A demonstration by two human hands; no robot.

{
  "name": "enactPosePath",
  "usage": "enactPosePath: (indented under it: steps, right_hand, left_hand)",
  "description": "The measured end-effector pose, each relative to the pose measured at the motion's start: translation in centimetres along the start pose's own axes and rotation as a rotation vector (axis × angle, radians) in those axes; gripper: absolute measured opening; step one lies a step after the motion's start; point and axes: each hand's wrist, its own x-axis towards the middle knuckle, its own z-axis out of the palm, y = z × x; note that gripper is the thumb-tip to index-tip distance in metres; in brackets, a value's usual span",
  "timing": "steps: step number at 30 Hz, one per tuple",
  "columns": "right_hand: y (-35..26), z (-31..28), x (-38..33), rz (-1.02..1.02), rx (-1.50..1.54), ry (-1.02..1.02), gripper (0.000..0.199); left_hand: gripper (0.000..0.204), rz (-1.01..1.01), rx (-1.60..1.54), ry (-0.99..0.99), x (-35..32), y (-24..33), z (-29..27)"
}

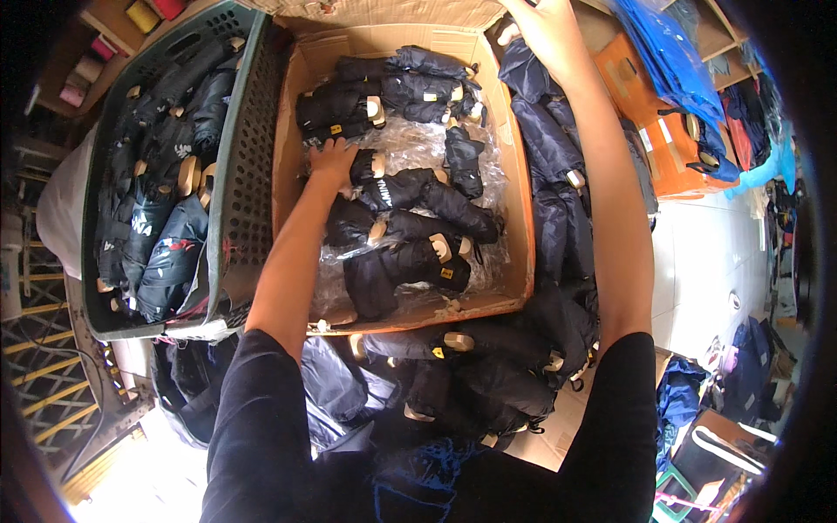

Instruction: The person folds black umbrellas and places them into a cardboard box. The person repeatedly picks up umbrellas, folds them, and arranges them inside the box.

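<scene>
Your left hand rests, fingers spread, on the black umbrellas along the carton's left side; you cannot tell whether it grasps one. Your right hand is at the carton's upper right corner, its grip unclear. Clear plastic lies beneath; a crate of umbrellas stands left.

Glare burns out the floor well below and left of the left hand; tiles far to its right shine white. Clear film just right of it glints, while black bundles leftward lose detail. The right hand looks pale, perhaps slightly blurred. Outer edges bend into black vignetting.
</scene>
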Motion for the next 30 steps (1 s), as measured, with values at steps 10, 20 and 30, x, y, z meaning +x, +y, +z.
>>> enactPosePath:
  steps: [10, 20, 30]
  right_hand:
    - [-3.7, -0.8, -1.4, 0.453, 0.058, -0.032, 0.066]
    - [-4.5, 0.6, -0.2, 0.644, -0.009, -0.048, 0.064]
    - [-2.6, -1.3, -0.7, 0.355, -0.045, 0.01, 0.062]
  left_hand:
    - [0.078, -0.033, -0.493, 0.425, -4.2, -1.0, -0.8]
    - [0.088, 0.356, 0.248, -0.006, -8.4, -1.1, -0.5]
    - [0.1, 0.008, -0.397, -0.615, -4.4, 3.1, -3.8]
